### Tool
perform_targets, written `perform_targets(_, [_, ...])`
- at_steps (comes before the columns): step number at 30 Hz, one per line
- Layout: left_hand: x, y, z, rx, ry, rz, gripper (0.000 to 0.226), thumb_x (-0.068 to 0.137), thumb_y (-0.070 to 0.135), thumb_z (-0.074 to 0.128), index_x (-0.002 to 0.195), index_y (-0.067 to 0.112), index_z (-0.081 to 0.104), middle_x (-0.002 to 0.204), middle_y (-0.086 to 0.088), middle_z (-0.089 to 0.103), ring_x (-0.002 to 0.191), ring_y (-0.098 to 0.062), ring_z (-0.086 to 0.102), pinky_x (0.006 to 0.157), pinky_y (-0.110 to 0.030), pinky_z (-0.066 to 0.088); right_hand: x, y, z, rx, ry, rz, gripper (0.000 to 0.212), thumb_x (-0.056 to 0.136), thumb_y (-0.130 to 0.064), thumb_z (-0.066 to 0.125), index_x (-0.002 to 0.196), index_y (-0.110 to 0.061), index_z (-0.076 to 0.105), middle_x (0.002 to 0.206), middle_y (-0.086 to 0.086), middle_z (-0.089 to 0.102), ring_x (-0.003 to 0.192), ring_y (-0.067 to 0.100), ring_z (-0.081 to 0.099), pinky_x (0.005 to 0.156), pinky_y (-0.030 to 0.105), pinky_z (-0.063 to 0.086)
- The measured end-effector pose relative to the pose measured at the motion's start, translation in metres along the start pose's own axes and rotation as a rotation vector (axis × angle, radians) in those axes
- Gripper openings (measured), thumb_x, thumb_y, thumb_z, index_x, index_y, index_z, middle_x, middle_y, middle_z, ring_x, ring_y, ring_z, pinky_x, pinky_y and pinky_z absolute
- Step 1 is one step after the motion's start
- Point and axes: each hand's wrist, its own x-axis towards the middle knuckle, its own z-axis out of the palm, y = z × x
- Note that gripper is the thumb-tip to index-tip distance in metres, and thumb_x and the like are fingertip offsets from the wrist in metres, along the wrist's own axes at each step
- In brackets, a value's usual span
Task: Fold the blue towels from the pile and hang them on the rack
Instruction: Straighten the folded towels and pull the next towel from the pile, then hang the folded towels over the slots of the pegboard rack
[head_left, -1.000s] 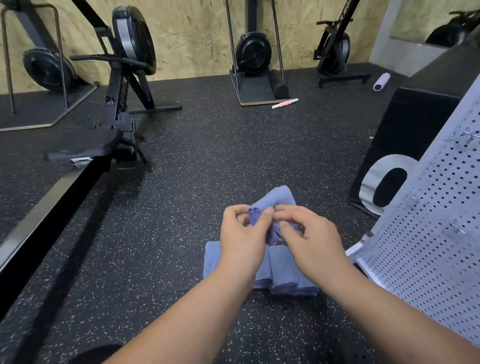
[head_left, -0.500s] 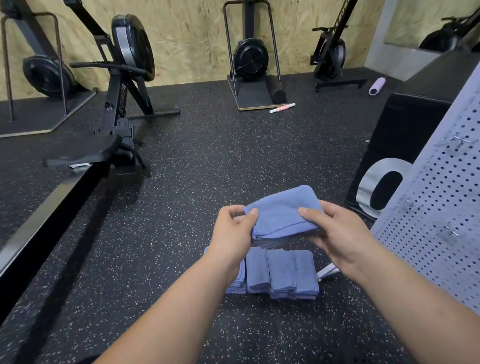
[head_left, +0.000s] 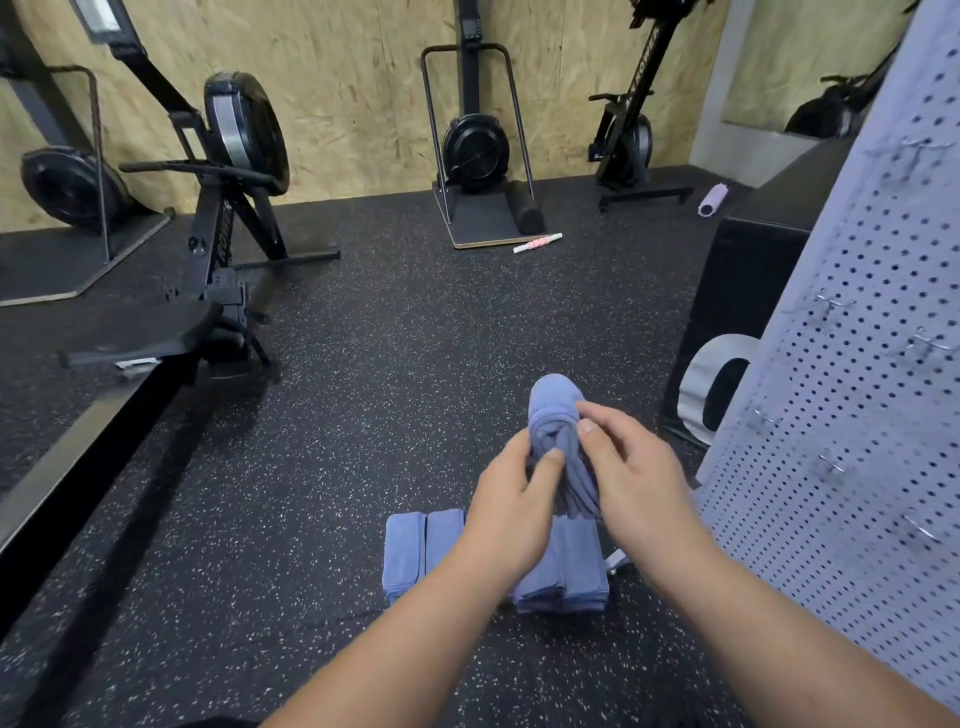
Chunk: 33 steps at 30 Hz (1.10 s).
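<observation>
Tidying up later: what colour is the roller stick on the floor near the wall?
The roller stick is pink, white ends; head view.

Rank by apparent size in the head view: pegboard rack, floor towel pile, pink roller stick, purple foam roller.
1. pegboard rack
2. towel pile
3. pink roller stick and purple foam roller: similar, both distant, so unranked.

floor (head_left: 415, 364): black speckled rubber | wall (head_left: 353, 78): chipboard | rowing machines (head_left: 234, 171)

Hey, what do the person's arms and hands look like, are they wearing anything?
Both forearms are bare; no sleeves in view. The left hand and right hand wear no gloves, and no rings, watch or wristbands show. Fingernails are short.
</observation>
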Motion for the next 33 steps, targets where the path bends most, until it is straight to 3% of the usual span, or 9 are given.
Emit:
perform_targets(5, [-0.006,0.016,0.015,0.156,0.031,0.044,0.024,0.097,0.059,0.052,0.103,0.041,0.067,0.088,0.014,0.073,0.082,-0.011,0.068,0.084,-0.053,0.062,-0.014,0.009,-0.022,-0.076,-0.020,-0.074,0.037,0.101,-0.016,0.067,0.138,-0.022,0.068,0.129,-0.008,0.060,0.105,-0.012,0.061,0.088,0.000,0.042])
perform_targets(11, [-0.017,0.044,0.028,0.347,0.017,0.144,0.023,0.103,0.046,0.060,0.089,0.030,0.069,0.074,0.011,0.069,0.066,-0.005,0.056,0.071,-0.038,0.053,-0.036,0.012,-0.063,-0.145,0.012,-0.094,0.059,0.086,-0.041,0.085,0.140,-0.030,0.065,0.122,-0.020,0.056,0.106,-0.001,0.063,0.093,0.020,0.055])
perform_targets(13, [-0.025,0.056,0.032,0.395,-0.018,0.162,0.026,0.103,0.046,0.061,0.087,0.028,0.069,0.073,0.007,0.068,0.064,-0.006,0.054,0.068,-0.037,0.050,-0.042,0.012,-0.078,-0.154,0.052,-0.103,0.054,0.084,-0.040,0.087,0.135,-0.030,0.069,0.118,-0.020,0.061,0.103,0.001,0.066,0.091,0.029,0.059])
perform_targets(15, [-0.039,0.069,0.038,0.400,-0.072,0.178,0.024,0.105,0.043,0.060,0.089,0.027,0.070,0.075,0.007,0.071,0.064,-0.004,0.055,0.061,-0.028,0.048,-0.052,0.008,-0.097,-0.179,0.081,-0.116,0.044,0.087,-0.033,0.085,0.129,-0.032,0.072,0.116,-0.020,0.065,0.100,-0.001,0.066,0.089,0.027,0.058])
perform_targets(17, [-0.055,0.082,0.044,0.418,-0.107,0.216,0.023,0.106,0.043,0.058,0.094,0.027,0.070,0.080,0.008,0.072,0.068,-0.005,0.060,0.065,-0.028,0.051,-0.063,0.000,-0.115,-0.224,0.089,-0.125,0.036,0.092,-0.030,0.081,0.127,-0.034,0.073,0.115,-0.021,0.066,0.099,-0.007,0.064,0.087,0.021,0.054])
perform_targets(19, [-0.067,0.092,0.050,0.453,-0.099,0.249,0.023,0.107,0.044,0.055,0.097,0.029,0.069,0.085,0.009,0.072,0.076,-0.007,0.063,0.074,-0.035,0.054,-0.072,-0.011,-0.133,-0.253,0.089,-0.152,0.034,0.095,-0.029,0.078,0.128,-0.035,0.074,0.113,-0.021,0.067,0.100,-0.007,0.064,0.088,0.023,0.055])
perform_targets(24, [-0.093,0.131,0.066,0.421,-0.070,0.346,0.008,0.106,0.037,0.058,0.107,0.044,0.062,0.105,0.018,0.070,0.096,0.000,0.063,0.086,-0.030,0.053,-0.087,-0.050,-0.164,-0.268,0.129,-0.242,0.034,0.098,-0.033,0.073,0.130,-0.040,0.072,0.112,-0.020,0.067,0.100,-0.003,0.064,0.091,0.030,0.056])
perform_targets(28, [-0.105,0.176,0.076,0.349,-0.057,0.440,0.038,0.101,0.024,0.065,0.122,0.055,0.053,0.122,0.014,0.067,0.111,-0.004,0.063,0.096,-0.029,0.050,-0.090,-0.090,-0.187,-0.288,0.206,-0.313,0.035,0.101,-0.036,0.069,0.135,-0.040,0.069,0.111,-0.013,0.064,0.096,-0.003,0.062,0.083,0.017,0.049])
perform_targets(33, [-0.102,0.231,0.083,0.271,-0.034,0.496,0.026,0.099,0.016,0.056,0.107,0.039,0.065,0.102,0.013,0.072,0.097,-0.010,0.068,0.089,-0.039,0.057,-0.086,-0.141,-0.212,-0.358,0.285,-0.360,0.038,0.104,-0.037,0.062,0.141,-0.040,0.063,0.107,-0.008,0.056,0.091,0.000,0.057,0.074,0.005,0.036])
